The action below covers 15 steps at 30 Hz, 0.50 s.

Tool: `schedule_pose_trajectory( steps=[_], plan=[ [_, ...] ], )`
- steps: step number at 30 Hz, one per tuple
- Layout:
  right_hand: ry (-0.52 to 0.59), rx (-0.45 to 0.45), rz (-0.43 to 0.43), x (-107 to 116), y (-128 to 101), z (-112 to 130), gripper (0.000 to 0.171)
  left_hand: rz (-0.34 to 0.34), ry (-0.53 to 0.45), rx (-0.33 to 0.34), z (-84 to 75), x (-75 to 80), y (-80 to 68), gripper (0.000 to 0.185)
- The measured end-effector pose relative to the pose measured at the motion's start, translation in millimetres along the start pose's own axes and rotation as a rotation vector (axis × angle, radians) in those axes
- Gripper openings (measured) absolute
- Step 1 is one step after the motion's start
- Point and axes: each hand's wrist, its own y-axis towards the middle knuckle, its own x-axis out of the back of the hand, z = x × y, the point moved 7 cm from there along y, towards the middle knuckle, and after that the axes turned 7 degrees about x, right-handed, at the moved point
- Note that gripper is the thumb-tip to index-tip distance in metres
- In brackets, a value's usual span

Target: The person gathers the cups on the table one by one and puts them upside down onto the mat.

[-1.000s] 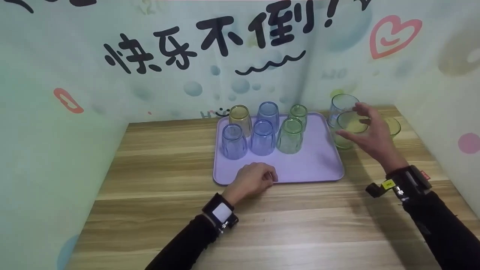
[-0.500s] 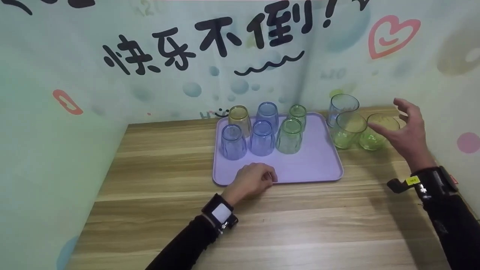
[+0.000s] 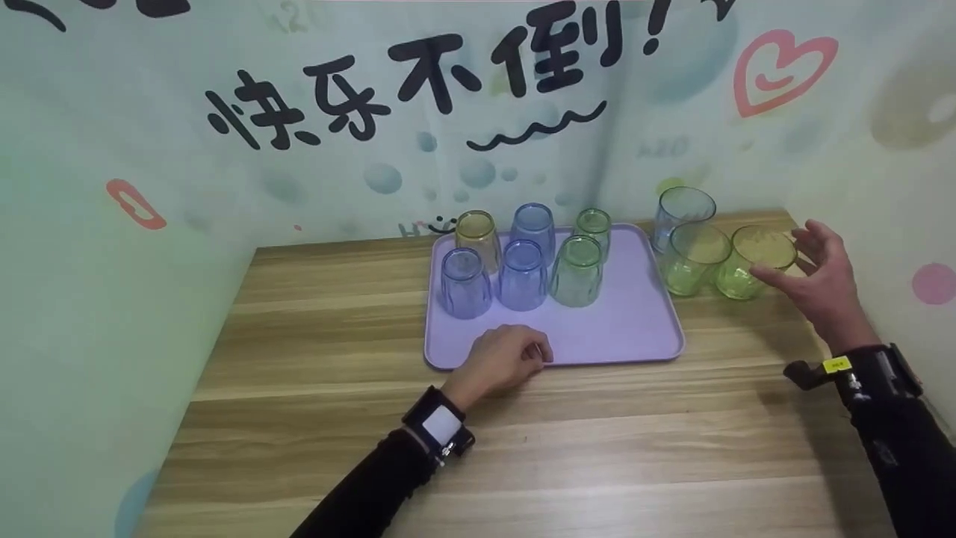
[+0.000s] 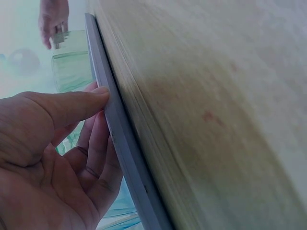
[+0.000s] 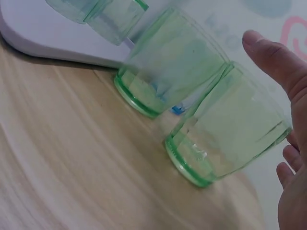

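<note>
1. Cups are what we are handling: six stand upside down on the lilac tray [image 3: 635, 329], in two rows toward its far left part, blue, yellowish and green among them.
2. Three more stand upright on the bench [image 3: 336, 418], just off the tray's right edge: a bluish cup [image 3: 678, 213] at the back, a green cup [image 3: 691, 261] in front of it, and a yellow-green cup [image 3: 750, 263] to its right. We judge these three as what is left, with the six on the tray as done.
3. Our right hand [image 3: 821, 280] hovers beside the yellow-green cup with fingers spread and only lightly bent. The grip is open and holds nothing; from the right wrist view the fingers [image 5: 273, 62] stand just clear of the cup's wall, or barely touch it, we cannot tell which.
4. Our left hand [image 3: 504, 359] is at the near edge of the tray. The left wrist view shows the thumb [image 4: 72, 108] on one side of the rim and the fingers curled on the other, so this grip pinches the tray.
5. The near and right parts of the tray are bare.
</note>
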Motion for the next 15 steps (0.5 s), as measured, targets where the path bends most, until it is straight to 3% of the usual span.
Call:
schedule_pose_trajectory(
  steps=[8,15],
  plan=[
    [0.022,-0.073,0.135,-14.2,-2.0,-29.0,0.094,0.002,0.008,0.008,-0.7,1.4,-1.6,0.014],
    [-0.055,-0.082,0.148,-22.2,-0.4,-34.5,0.093,0.020,0.002,0.028,0.3,0.6,-0.3,0.015]
  ],
)
